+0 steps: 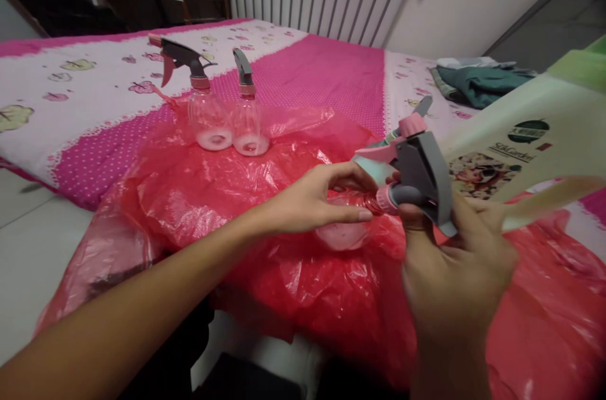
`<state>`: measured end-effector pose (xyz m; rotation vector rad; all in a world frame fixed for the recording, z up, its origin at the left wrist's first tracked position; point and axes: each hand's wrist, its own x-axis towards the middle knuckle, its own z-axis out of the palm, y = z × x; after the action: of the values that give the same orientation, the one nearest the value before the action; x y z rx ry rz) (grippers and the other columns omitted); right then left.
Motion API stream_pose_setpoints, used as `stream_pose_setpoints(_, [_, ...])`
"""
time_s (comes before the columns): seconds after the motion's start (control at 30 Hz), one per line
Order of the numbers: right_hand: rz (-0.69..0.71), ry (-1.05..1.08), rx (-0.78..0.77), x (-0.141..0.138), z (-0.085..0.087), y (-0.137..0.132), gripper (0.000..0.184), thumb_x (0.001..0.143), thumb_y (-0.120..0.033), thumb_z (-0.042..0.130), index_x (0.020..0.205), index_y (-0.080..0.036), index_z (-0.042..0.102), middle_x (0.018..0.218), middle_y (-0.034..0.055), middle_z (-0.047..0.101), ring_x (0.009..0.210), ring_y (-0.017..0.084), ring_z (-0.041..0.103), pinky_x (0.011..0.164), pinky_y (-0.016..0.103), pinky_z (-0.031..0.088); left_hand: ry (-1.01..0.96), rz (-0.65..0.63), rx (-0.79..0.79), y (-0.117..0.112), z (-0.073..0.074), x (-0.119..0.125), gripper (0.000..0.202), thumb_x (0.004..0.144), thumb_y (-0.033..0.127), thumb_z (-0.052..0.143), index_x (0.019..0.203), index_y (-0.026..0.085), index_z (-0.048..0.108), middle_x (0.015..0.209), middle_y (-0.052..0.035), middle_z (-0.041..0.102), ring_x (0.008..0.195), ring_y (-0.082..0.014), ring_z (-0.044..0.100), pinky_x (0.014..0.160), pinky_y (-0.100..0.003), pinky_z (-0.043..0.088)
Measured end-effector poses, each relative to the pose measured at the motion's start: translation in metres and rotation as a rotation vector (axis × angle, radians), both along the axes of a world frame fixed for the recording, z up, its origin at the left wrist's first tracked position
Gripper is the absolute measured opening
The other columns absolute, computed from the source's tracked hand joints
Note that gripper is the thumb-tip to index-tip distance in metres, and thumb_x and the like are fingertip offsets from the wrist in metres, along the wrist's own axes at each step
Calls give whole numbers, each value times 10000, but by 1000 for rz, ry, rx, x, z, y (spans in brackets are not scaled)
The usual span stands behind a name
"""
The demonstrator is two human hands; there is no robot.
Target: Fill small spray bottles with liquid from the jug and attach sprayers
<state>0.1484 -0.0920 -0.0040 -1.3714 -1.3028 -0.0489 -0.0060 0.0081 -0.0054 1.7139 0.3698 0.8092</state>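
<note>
Holding a spray bottle near a jug labelled "SilkGarden".

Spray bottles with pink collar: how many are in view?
3: the left bottle and the middle bottle stand on the red plastic; the held bottle is in the left hand and right hand. Another may hide behind it.

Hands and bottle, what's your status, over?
Left hand on clear bottle, tilted. Right hand gripping grey spray head. Pale jug close behind right hand.
</note>
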Motion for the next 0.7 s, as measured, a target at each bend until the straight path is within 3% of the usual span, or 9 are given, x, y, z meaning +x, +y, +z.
stream_pose_setpoints(0.27, [12, 40, -14, 1, -2, 0, 265, 949, -510, 715, 975, -268, 819, 870, 24, 737, 873, 216, 586, 868, 386, 430, -21, -14, 37, 0, 0, -1, 241, 859, 226, 833, 1026, 167, 669, 1091, -69, 727, 1079, -202, 703, 999, -339, 536])
stream_pose_setpoints(0.5, [40, 47, 3, 2, -3, 1, 239, 961, -482, 711, 998, -270, 815, 892, 14, 745, 871, 201, 589, 863, 373, 436, -10, 1, 9, 0, 1, -1, 243, 844, 211, 841, 1017, 168, 675, 1086, -74, 738, 1077, -219, 711, 980, -359, 543])
stream_pose_setpoints(0.6, [-28, -23, 35, 0, -2, 1, 194, 954, -444, 728, 964, -272, 815, 859, 14, 729, 855, 199, 544, 827, 358, 432, -26, -1, 10, 0, 0, 0, 236, 826, 220, 849, 983, 171, 680, 1075, -75, 748, 1071, -229, 715, 980, -374, 542])
stream_pose_setpoints(0.7, [29, -17, 45, -2, -3, 1, 179, 957, -426, 725, 960, -271, 815, 853, 9, 725, 829, 189, 545, 810, 352, 430, -36, 9, 8, 0, -1, 0, 240, 820, 229, 849, 985, 179, 682, 1084, -75, 753, 1082, -238, 718, 994, -386, 539])
